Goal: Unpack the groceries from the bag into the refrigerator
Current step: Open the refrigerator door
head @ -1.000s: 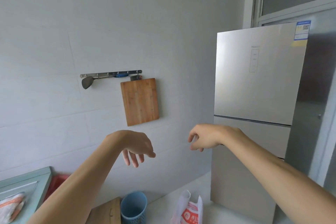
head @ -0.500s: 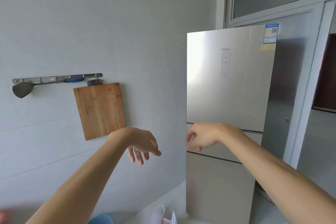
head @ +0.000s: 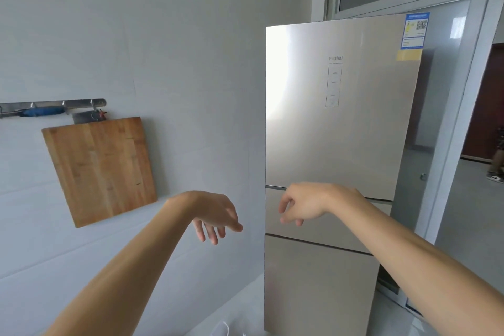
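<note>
Both my hands, left hand and right hand, hang loose-fingered, empty; the refrigerator has swung closer, doors shut; opening comes next.

Home kitchen (refrigerator, hanging cutting board).

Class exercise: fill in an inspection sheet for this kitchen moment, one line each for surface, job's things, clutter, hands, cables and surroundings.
Surface: pale floor, mostly bare.
Job's things: refrigerator with all three doors closed; only a white sliver of the bag shows at the bottom edge.
Clutter: cutting board hanging on the wall; hook rail above it with a blue-handled tool.
Hands: left hand open, empty; right hand open, empty, in front of the fridge's left edge.
Cables: nothing seen.
Surroundings: tiled wall; doorway at right.
</note>
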{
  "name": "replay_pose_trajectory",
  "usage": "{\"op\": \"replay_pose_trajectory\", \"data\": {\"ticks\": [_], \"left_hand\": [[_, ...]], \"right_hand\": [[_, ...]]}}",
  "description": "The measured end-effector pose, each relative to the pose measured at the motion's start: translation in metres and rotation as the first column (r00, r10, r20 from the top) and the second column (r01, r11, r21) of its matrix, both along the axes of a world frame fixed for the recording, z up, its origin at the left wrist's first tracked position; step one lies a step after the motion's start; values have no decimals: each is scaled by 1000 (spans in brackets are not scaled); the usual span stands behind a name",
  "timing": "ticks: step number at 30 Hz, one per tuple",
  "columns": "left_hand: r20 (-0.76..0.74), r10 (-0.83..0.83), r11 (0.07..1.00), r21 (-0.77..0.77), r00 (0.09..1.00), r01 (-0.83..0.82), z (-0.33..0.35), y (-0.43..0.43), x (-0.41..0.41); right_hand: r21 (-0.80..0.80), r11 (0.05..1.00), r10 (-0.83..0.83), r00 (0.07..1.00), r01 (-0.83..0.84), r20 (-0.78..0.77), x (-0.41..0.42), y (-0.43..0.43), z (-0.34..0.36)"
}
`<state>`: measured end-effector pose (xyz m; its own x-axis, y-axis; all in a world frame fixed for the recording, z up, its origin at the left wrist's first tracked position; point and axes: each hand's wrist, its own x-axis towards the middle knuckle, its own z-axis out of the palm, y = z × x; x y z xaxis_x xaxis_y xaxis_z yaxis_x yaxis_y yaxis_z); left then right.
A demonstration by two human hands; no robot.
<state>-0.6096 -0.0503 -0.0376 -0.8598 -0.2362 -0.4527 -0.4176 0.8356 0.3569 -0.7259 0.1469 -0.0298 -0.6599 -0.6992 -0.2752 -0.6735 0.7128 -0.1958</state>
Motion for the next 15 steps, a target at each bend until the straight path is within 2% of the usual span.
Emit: {"op": "replay_pose_trajectory", "data": {"ticks": [11,15], "left_hand": [[-48,-81,996,-28,996,79,10,-125,-137],[-23,-130,991,-2,991,130,0,-143,-184]], "right_hand": [[-51,996,-74,997,73,-8,-114,-109,9],[-7,996,-93,996,93,-14,-152,-129,5]]}}
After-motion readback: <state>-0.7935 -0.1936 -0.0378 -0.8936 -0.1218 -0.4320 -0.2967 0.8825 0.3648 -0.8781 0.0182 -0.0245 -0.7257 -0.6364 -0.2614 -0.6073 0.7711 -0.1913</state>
